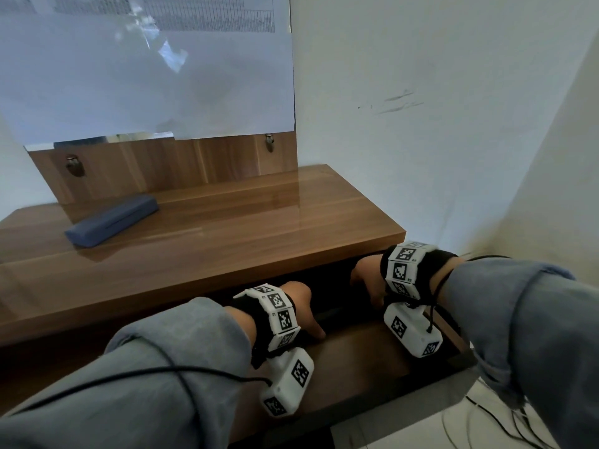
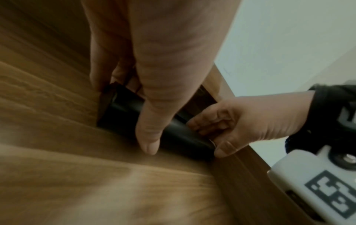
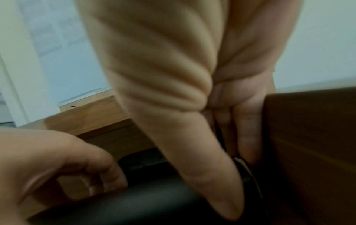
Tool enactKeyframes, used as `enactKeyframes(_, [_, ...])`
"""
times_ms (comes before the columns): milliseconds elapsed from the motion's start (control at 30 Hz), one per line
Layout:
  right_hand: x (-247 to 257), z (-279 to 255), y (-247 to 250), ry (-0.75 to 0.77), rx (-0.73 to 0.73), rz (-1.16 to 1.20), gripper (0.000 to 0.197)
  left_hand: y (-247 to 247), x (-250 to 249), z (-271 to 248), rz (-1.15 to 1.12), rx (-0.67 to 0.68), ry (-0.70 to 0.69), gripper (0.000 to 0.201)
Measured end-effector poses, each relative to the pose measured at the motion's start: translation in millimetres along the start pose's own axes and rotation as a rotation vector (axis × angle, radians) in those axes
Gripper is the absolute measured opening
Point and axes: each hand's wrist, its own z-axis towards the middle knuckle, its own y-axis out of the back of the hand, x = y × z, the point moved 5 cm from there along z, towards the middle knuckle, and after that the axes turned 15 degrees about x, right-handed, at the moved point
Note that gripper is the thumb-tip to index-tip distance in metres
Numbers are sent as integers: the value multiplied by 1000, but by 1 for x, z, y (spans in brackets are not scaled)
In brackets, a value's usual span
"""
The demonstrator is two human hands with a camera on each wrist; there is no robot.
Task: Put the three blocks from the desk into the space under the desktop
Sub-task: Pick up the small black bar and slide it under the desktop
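Glossy brown wooden desktop (image 1: 201,241) carries a dark blue oblong case (image 1: 111,220) far left; below it a pulled-out wooden shelf (image 1: 356,354). Left hand (image 1: 299,306) and right hand (image 1: 366,277) both grasp a black long block (image 2: 173,132) lying on the shelf under the desktop edge, fingers curled round it, left hand at its left part and right hand at its right end.

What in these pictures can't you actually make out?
- Left hand and right hand, head view: fingers hidden beneath the desktop.
- Black object both hands hold, wrist views: blurred, mostly covered by fingers and thumbs; I cannot tell what it is.
- Blocks: none recognisable in any view.
- Space under the desktop, head view: dark, contents unseen.
- Printed sheet on the wall, head view: lettering too small and blurred to read.
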Motion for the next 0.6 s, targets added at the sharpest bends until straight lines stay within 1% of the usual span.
enactKeyframes(200, [-2, -3, 5, 9, -51, 113, 60, 4, -2, 3, 42, -74, -9, 70])
enactKeyframes(367, [-4, -15, 10, 16, -104, 160, 64, 11, -4, -7, 35, -99, -54, 65])
enactKeyframes(467, [3, -28, 17, 65, -110, 224, 67, 18, -5, -23, 63, -131, -86, 61])
enactKeyframes(533, [8, -35, 25, 106, -122, 297, 60, 25, -4, -34, 83, -154, -107, 57])
enactKeyframes(600, [16, -40, 37, 143, -167, 373, 51, 34, 2, -49, 80, -191, -129, 53])
